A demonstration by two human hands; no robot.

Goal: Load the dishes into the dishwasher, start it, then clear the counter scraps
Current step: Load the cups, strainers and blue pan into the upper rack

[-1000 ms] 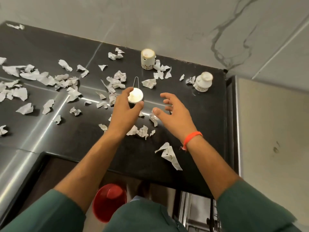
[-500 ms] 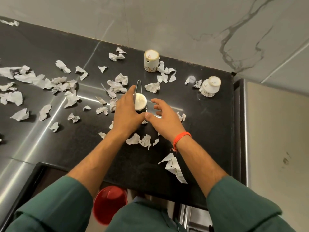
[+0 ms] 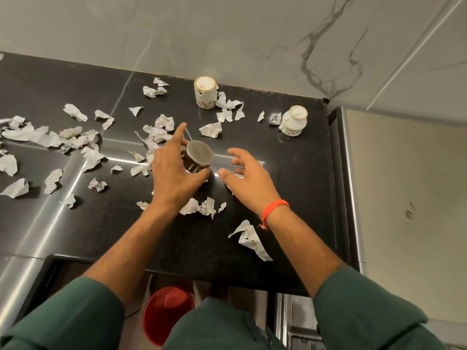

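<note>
My left hand (image 3: 174, 173) grips a small steel cup (image 3: 198, 156) with a thin wire handle, tilted so its flat bottom faces me, just above the black counter (image 3: 290, 198). My right hand (image 3: 249, 180) hovers beside it to the right, fingers spread and holding nothing. Two white ceramic cups stand upside down near the back wall: one (image 3: 205, 93) at the centre, one (image 3: 293, 121) at the right corner. Several torn white paper scraps (image 3: 75, 140) litter the counter, with a larger scrap (image 3: 250, 239) near the front edge.
A red bucket (image 3: 165, 315) sits on the floor below the counter's front edge. A steel appliance side (image 3: 404, 198) rises at the right. The marble wall (image 3: 227, 34) closes the back. An open rack shows at the bottom right (image 3: 298, 332).
My left hand has closed on the steel cup and tipped it off the counter so its base faces me. My right hand drew back slightly to the right.
</note>
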